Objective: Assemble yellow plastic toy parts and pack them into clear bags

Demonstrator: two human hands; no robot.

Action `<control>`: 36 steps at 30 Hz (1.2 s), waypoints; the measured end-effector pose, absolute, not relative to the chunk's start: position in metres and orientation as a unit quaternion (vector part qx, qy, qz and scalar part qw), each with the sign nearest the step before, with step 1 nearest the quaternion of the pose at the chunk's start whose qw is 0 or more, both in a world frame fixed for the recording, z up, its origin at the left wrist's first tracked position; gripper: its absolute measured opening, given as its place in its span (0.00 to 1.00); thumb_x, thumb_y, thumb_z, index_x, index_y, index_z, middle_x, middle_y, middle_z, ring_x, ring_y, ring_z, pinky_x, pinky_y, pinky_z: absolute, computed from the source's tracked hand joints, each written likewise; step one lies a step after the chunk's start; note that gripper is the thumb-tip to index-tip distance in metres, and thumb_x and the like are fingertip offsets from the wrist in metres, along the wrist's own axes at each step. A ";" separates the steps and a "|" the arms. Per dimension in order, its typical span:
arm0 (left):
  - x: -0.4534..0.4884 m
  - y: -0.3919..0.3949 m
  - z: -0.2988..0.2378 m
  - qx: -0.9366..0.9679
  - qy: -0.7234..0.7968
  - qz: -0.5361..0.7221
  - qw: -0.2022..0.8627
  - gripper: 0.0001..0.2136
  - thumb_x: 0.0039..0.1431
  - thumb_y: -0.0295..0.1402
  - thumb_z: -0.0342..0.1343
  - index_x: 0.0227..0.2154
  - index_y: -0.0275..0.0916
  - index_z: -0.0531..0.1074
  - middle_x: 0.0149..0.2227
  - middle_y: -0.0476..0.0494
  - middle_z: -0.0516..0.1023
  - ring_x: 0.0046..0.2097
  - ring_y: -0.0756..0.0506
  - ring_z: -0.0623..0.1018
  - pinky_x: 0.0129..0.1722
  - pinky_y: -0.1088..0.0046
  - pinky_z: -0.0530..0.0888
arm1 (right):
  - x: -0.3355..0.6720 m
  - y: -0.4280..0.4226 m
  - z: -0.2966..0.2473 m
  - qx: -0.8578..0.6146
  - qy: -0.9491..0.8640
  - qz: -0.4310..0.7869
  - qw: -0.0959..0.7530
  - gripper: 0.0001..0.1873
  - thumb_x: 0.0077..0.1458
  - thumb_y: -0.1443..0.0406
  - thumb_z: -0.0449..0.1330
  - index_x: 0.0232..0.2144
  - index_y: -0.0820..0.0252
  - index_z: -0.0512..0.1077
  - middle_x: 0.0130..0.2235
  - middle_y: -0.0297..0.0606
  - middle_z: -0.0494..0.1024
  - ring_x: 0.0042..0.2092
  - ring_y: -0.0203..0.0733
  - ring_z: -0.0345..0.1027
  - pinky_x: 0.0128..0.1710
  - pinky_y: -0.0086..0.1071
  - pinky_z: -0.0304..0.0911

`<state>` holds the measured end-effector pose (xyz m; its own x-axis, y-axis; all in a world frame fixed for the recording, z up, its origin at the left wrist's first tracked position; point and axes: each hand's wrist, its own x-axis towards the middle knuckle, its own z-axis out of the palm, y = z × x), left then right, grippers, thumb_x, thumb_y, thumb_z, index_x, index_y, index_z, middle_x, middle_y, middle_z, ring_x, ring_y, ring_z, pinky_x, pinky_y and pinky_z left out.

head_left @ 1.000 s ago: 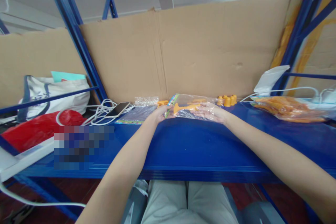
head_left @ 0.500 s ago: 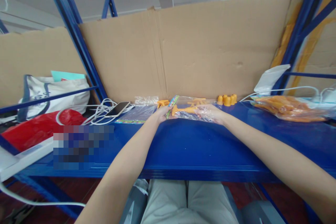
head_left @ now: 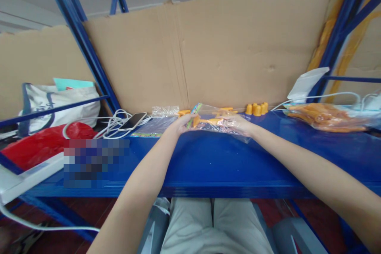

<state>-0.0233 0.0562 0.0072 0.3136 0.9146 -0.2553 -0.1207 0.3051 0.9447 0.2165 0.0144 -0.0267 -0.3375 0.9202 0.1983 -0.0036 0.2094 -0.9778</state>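
Both my hands meet over the blue shelf (head_left: 208,162) at a clear plastic bag (head_left: 218,121) that holds orange plastic parts. My left hand (head_left: 182,123) pinches the bag's left end, by its coloured header strip. My right hand (head_left: 241,124) is closed on the bag's right side, with the film bunched under the fingers. One orange part (head_left: 208,121) lies inside the bag between my hands. A few loose orange parts (head_left: 184,112) lie just behind my left hand.
Several small orange caps (head_left: 257,109) stand at the back. At the right lies a bag of orange pieces (head_left: 326,117). A phone (head_left: 132,120) and white cables (head_left: 114,124) lie left, beyond them a red bag (head_left: 38,147) and a white tote (head_left: 59,101). A cardboard sheet (head_left: 226,47) backs the shelf.
The bag has been drawn a little nearer and lower between my hands, and the orange part has slid further into it. The view has tipped slightly down.
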 end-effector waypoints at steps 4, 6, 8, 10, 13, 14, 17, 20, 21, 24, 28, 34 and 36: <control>-0.027 0.056 0.014 0.470 0.484 0.338 0.657 0.08 0.64 0.25 0.49 0.42 0.33 0.71 0.22 0.46 0.77 0.20 0.50 0.75 0.22 0.75 0.75 | 0.216 0.017 -0.030 -0.366 -0.677 0.482 0.418 0.23 0.45 0.69 0.68 0.47 0.57 0.76 0.41 0.38 0.80 0.40 0.39 0.73 0.42 0.34 0.70; -0.025 0.058 0.013 0.478 0.491 0.325 0.652 0.07 0.64 0.26 0.50 0.42 0.33 0.72 0.21 0.46 0.76 0.18 0.50 0.74 0.20 0.76 0.74 | 0.216 0.019 -0.032 -0.377 -0.690 0.456 0.417 0.23 0.45 0.70 0.68 0.46 0.57 0.77 0.44 0.39 0.80 0.45 0.43 0.72 0.48 0.38 0.68; -0.020 0.059 0.012 0.474 0.498 0.330 0.647 0.06 0.64 0.26 0.51 0.41 0.34 0.71 0.21 0.47 0.77 0.19 0.50 0.74 0.20 0.76 0.74 | 0.216 0.020 -0.031 -0.387 -0.691 0.440 0.423 0.22 0.43 0.70 0.68 0.44 0.58 0.78 0.48 0.40 0.79 0.50 0.46 0.70 0.54 0.40 0.65; -0.013 0.060 0.011 0.461 0.503 0.352 0.640 0.06 0.64 0.25 0.50 0.41 0.34 0.70 0.22 0.47 0.77 0.20 0.50 0.75 0.20 0.77 0.74 | 0.217 0.018 -0.030 -0.393 -0.682 0.447 0.424 0.20 0.44 0.69 0.69 0.43 0.58 0.79 0.50 0.42 0.78 0.52 0.47 0.69 0.56 0.40 0.63; -0.006 0.060 0.011 0.442 0.508 0.402 0.620 0.08 0.64 0.23 0.47 0.42 0.34 0.69 0.23 0.46 0.79 0.19 0.51 0.75 0.20 0.78 0.73 | 0.218 0.014 -0.026 -0.386 -0.666 0.487 0.412 0.19 0.47 0.66 0.68 0.44 0.58 0.78 0.50 0.42 0.78 0.48 0.44 0.72 0.53 0.38 0.66; -0.005 0.059 0.010 0.437 0.507 0.419 0.613 0.07 0.64 0.23 0.48 0.43 0.34 0.68 0.24 0.46 0.79 0.19 0.51 0.74 0.20 0.78 0.73 | 0.218 0.013 -0.025 -0.378 -0.662 0.501 0.410 0.19 0.48 0.65 0.68 0.45 0.58 0.78 0.49 0.42 0.78 0.46 0.42 0.72 0.51 0.37 0.67; -0.008 0.056 0.006 0.429 0.493 0.464 0.598 0.08 0.63 0.25 0.52 0.44 0.35 0.68 0.25 0.46 0.80 0.19 0.52 0.74 0.19 0.79 0.72 | 0.218 0.013 -0.023 -0.361 -0.654 0.524 0.410 0.16 0.50 0.64 0.67 0.44 0.58 0.78 0.44 0.41 0.79 0.42 0.38 0.73 0.48 0.34 0.69; -0.015 0.053 0.000 0.416 0.502 0.479 0.588 0.07 0.63 0.23 0.51 0.42 0.33 0.69 0.20 0.49 0.77 0.18 0.52 0.74 0.19 0.81 0.72 | 0.219 0.014 -0.023 -0.371 -0.657 0.522 0.398 0.11 0.51 0.64 0.66 0.39 0.59 0.79 0.41 0.41 0.80 0.38 0.36 0.73 0.46 0.33 0.70; -0.017 0.052 -0.002 0.408 0.511 0.479 0.585 0.07 0.63 0.22 0.50 0.41 0.33 0.70 0.19 0.50 0.75 0.18 0.52 0.74 0.19 0.81 0.72 | 0.220 0.014 -0.023 -0.375 -0.661 0.522 0.388 0.10 0.51 0.64 0.66 0.37 0.60 0.80 0.41 0.42 0.80 0.37 0.36 0.73 0.46 0.33 0.70; -0.023 0.052 -0.004 0.406 0.526 0.468 0.582 0.06 0.62 0.20 0.50 0.37 0.31 0.71 0.17 0.49 0.74 0.18 0.52 0.74 0.21 0.81 0.72 | 0.222 0.014 -0.023 -0.377 -0.676 0.521 0.360 0.08 0.50 0.63 0.66 0.34 0.60 0.80 0.45 0.42 0.79 0.39 0.36 0.73 0.47 0.32 0.69; -0.029 0.054 -0.007 0.454 0.508 0.460 0.570 0.03 0.57 0.20 0.56 0.32 0.32 0.72 0.15 0.51 0.71 0.17 0.54 0.71 0.21 0.82 0.71 | 0.222 0.011 -0.024 -0.362 -0.695 0.517 0.344 0.11 0.50 0.63 0.67 0.37 0.59 0.80 0.45 0.41 0.79 0.42 0.37 0.73 0.49 0.33 0.67; -0.033 0.059 -0.014 0.503 0.528 0.476 0.491 0.09 0.50 0.16 0.57 0.33 0.33 0.72 0.16 0.52 0.70 0.19 0.52 0.71 0.23 0.81 0.70 | 0.223 0.015 -0.023 -0.354 -0.737 0.465 0.339 0.11 0.49 0.61 0.66 0.36 0.59 0.80 0.41 0.41 0.80 0.41 0.40 0.73 0.50 0.38 0.66; -0.035 0.061 -0.017 0.537 0.550 0.479 0.425 0.11 0.48 0.15 0.56 0.33 0.35 0.73 0.17 0.53 0.71 0.22 0.51 0.74 0.25 0.81 0.70 | 0.230 0.023 -0.022 -0.394 -0.737 0.395 0.382 0.09 0.49 0.62 0.65 0.34 0.59 0.79 0.36 0.40 0.80 0.37 0.41 0.73 0.47 0.40 0.68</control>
<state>-0.0346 0.0609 -0.0170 -0.0634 0.9969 0.0464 0.1835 -0.0341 0.9824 0.2302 0.0231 -0.0217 -0.3977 0.8820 0.2527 0.2785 0.3785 -0.8827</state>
